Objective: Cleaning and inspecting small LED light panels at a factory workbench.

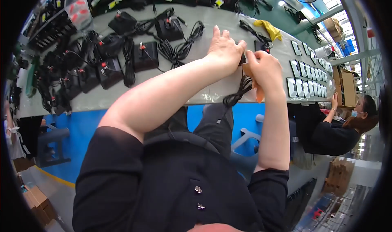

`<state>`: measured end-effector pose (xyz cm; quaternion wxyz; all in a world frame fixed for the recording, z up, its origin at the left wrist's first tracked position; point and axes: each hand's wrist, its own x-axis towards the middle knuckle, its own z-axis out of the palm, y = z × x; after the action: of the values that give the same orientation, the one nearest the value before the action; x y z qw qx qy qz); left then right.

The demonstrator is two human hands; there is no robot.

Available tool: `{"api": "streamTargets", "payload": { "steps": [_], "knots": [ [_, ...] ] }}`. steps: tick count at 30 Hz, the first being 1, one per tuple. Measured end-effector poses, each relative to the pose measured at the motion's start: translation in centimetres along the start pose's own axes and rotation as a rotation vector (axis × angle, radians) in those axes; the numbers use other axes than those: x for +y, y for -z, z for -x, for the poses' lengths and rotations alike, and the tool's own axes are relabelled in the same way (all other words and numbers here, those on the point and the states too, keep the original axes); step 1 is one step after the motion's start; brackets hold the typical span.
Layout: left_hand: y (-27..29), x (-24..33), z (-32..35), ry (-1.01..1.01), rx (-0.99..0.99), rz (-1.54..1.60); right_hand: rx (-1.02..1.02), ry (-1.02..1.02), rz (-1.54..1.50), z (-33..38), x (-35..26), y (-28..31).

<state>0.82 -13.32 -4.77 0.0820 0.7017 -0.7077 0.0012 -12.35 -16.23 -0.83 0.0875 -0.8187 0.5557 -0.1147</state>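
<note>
At the near edge of the table, my two hands meet over a small black device point(242, 60), most of it hidden by them. My left hand point(225, 51) reaches across it, its thumb side against the device and its outer fingers spread. Closed in a pinch at the device's right side is my right hand point(265, 70). An orange strip-like piece point(259, 94) shows below its palm; what the fingertips grip is hidden. A bundled black cable point(239, 92) hangs over the table edge under my hands. Another black device with a cable point(262, 46) lies just beyond my right hand.
Several black boxes with coiled cables point(145, 55) crowd the left of the table point(200, 79). A yellow cloth point(269, 30) lies far right, near rows of white, black-edged pieces point(306, 87). A clear bottle point(78, 11) stands far left. A co-worker point(343, 128) sits at right.
</note>
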Motion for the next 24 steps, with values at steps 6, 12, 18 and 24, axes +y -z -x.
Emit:
{"api": "streamTargets", "payload": {
  "steps": [6,12,18,24],
  "knots": [
    [2.1,-1.8,-4.5,0.124,-0.138,-0.233,0.146,0.027,-0.469,3.8,3.6,3.3],
    [3.9,-7.1,-4.6,0.181,-0.124,-0.433,0.026,-0.233,-0.959,9.9,10.2,3.8],
    [6.9,-4.3,-4.4,-0.034,0.023,-0.244,-0.063,-0.399,-1.668,15.0,16.7,-1.3],
    [0.8,9.1,-8.8,-0.028,-0.143,0.100,-0.138,-0.280,-2.330,14.7,16.6,-2.7]
  ]
}}
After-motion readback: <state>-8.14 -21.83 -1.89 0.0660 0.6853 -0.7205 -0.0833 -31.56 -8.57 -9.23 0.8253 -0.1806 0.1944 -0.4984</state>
